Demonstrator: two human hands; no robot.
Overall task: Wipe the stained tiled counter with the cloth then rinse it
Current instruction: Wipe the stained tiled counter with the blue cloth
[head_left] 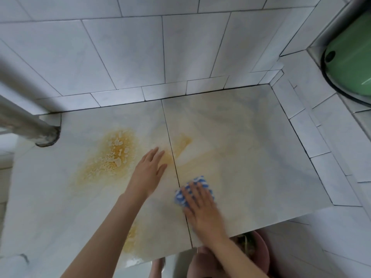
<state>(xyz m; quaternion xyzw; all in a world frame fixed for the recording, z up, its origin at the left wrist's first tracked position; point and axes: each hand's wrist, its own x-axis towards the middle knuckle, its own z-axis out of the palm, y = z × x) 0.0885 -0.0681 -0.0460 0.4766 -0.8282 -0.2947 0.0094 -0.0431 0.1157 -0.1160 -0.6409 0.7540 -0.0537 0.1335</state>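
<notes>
A pale tiled counter (pixel 251 153) fills the middle of the head view. A foamy orange-yellow stain (pixel 112 155) covers its left tile, with a thinner smear (pixel 181 144) just right of the grout line and another patch (pixel 131 237) near the front edge. My right hand (pixel 202 209) presses flat on a blue-and-white patterned cloth (pixel 195 182), which lies on the right tile beside the grout line. My left hand (pixel 149 173) rests flat on the counter, fingers spread, at the right edge of the big stain, holding nothing.
A metal pipe (pixel 24 121) comes down into the counter at the back left. A green round basin (pixel 351 59) sits in a recess at the upper right. White tiled walls rise behind and to the right. A pink bucket (pixel 259 255) stands below the counter's front edge.
</notes>
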